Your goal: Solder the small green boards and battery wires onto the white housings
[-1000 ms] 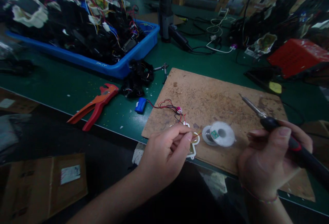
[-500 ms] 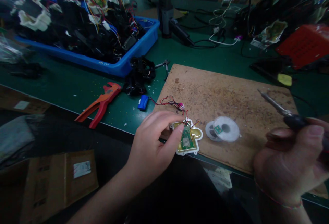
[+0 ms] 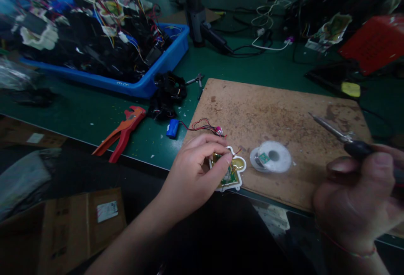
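Observation:
My left hand is closed over the upper left of a white-rimmed circuit board piece at the board's front edge; its fingertips pinch at the wires there, and what lies between them is hidden. Red and black wires run from there to a small blue battery pack. On the right, my right hand holds a soldering iron by its dark handle, tip pointing up and left above the brown board. Between the hands lies a solder spool.
Red-handled cutters and black parts lie left of the board. A blue tray heaped with wired parts stands behind them. At the back are a dark tool and cables; a red box stands back right.
My left thumb and fingers have shifted over the circuit board's upper part and cover more of it. The soldering iron remains raised in my right hand. The view has shifted slightly.

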